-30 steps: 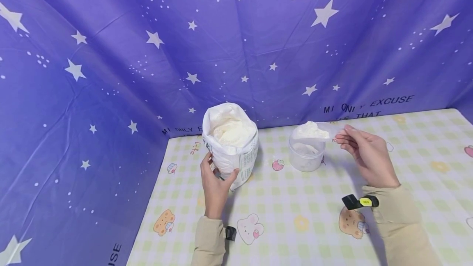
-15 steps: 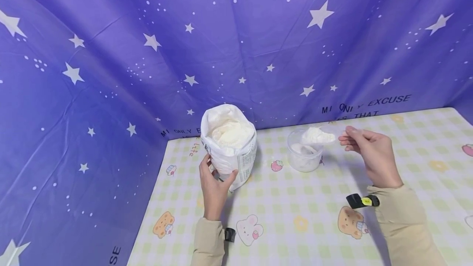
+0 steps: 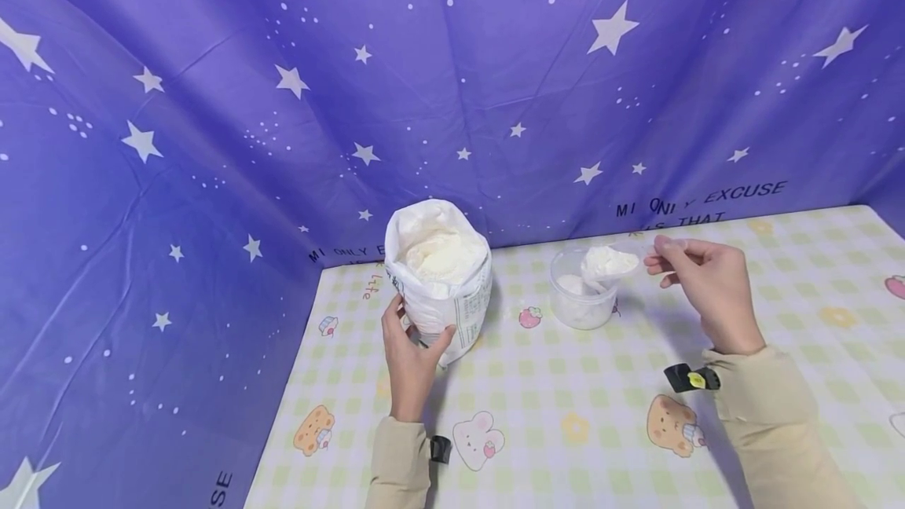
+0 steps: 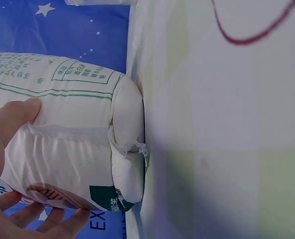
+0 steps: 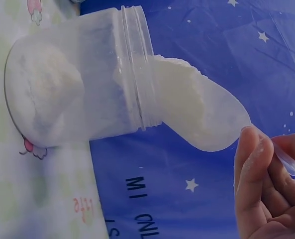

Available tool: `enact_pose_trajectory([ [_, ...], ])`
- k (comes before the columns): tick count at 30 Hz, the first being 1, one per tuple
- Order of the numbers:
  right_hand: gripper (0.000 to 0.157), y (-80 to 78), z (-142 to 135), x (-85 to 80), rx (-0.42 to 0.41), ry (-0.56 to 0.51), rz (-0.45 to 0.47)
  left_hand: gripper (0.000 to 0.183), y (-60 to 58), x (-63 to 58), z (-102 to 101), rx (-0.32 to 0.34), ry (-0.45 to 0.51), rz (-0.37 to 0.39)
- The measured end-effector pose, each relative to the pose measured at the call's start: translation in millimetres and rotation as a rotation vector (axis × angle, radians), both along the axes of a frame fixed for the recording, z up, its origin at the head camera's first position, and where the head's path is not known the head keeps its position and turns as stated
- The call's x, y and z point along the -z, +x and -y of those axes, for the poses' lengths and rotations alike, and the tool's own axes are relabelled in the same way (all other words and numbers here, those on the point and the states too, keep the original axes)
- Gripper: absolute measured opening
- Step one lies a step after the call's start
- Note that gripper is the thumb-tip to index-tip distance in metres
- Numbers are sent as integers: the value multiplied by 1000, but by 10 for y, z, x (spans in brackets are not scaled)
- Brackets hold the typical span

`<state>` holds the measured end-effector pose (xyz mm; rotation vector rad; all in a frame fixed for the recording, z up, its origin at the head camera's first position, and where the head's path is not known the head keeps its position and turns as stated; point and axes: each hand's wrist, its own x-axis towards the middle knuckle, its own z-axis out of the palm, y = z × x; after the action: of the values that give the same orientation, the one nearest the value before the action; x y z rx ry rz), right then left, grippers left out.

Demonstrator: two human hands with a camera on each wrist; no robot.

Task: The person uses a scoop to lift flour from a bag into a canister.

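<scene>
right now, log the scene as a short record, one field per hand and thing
left hand: grips the bag
right hand: pinches the scoop by its handle
bag: white, upright, open-topped, powder inside
scoop: loaded with powder, tip tilted down at the jar's mouth
jar: clear, upright, lidless, some powder inside
cloth: checked, under bag and jar

Near the far edge of the smooth tablecloth (image 3: 533, 383), the creased sack (image 3: 450, 301) looks matt and clothlike, the screw-neck jar (image 5: 100, 74) and scoop (image 5: 227, 119) smooth, translucent plastic — faintly glossy — the powder (image 3: 608, 261) matt and lumpy, the curtain (image 3: 438, 93) wrinkled cloth.
</scene>
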<state>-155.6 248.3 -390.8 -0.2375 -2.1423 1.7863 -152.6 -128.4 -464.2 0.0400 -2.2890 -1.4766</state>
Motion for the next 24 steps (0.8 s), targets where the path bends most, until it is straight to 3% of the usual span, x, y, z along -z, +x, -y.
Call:
enact_pose_trajectory([
  [7,15,-19,48,-61,25,111,-29,93,0,-2,2,1,-3,-8],
  [14,38,-26,100,-110,72,298,-28,93,-5,9,9,6,3,-11],
  [24,32,-14,150,-176,111,431,-97,93,-4,-2,4,3,1,-10],
])
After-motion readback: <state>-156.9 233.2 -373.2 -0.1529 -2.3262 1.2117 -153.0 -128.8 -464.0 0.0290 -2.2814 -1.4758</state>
